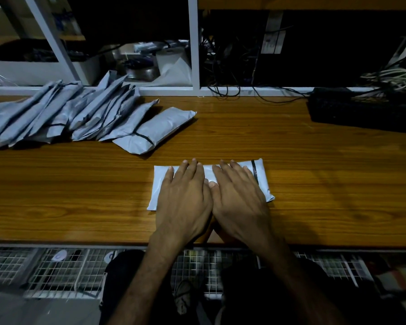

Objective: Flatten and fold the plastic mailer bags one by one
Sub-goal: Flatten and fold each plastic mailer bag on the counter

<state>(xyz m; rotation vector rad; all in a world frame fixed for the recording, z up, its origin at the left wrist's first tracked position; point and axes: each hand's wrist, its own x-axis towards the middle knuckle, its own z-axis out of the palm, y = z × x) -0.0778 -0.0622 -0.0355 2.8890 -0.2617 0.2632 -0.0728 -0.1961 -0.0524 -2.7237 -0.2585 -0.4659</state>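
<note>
Head view. I see my two hands laid side by side, palms down, on a folded grey mailer bag (209, 177) that lies flat on the wooden surface (314, 184), near its front edge and a little right of centre. My left hand (184, 195) covers the bag's left half with the fingers straight and spread, holding nothing; my right hand (240, 195) covers the right half in the same flat manner, fingers extended toward the far edge of the bag. The two thumbs meet at the bag's middle. Neither hand grips the plastic: both press on it from above. A dark strip (254, 171) runs across the bag close to its right end, just beside my right little finger. The bag's left corners and right end show past my hands.

To the far left on the same surface, well apart from the bag under my hands, a row of folded mailer bags (68, 116) lies overlapping one another, leaning leftward; the nearest one (155, 131) rests flat at the right end of the row. At the far right edge sits a dark keyboard (361, 113), with cables (232, 66) behind it under a white-framed shelf (193, 43).
</note>
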